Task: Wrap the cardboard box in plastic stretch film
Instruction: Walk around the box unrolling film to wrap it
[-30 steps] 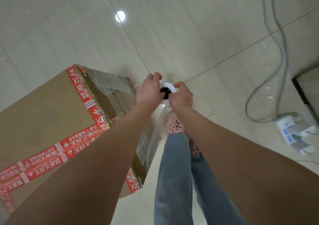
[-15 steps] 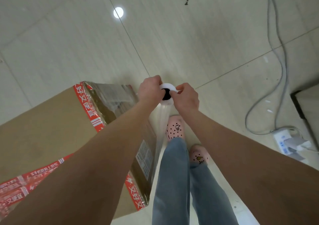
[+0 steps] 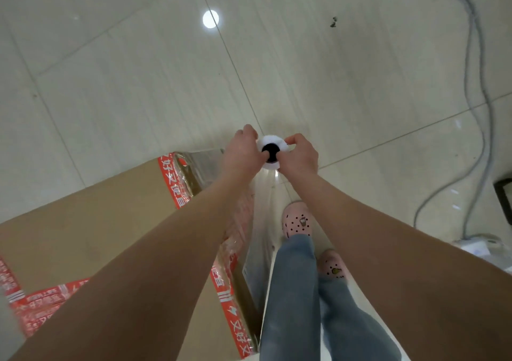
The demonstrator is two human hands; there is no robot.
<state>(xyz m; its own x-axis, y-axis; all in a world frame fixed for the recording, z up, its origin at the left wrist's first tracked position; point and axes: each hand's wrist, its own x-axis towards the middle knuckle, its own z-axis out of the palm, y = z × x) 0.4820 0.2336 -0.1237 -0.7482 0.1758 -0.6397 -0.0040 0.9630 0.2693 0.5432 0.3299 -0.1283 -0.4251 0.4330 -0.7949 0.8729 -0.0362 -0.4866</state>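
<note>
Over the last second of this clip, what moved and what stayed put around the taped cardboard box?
The person stepped forward along the brown cardboard box with red tape, carrying the upright white roll of clear stretch film on past the box's far corner; the view shifted with them. Neither hand took or released anything. Unchanged: left hand and right hand grip the roll's top end, and film covers the box's side.

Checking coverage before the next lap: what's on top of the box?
The cardboard box top shows red printed tape and bare cardboard, no film visible; the left arm hides a strip.
</note>
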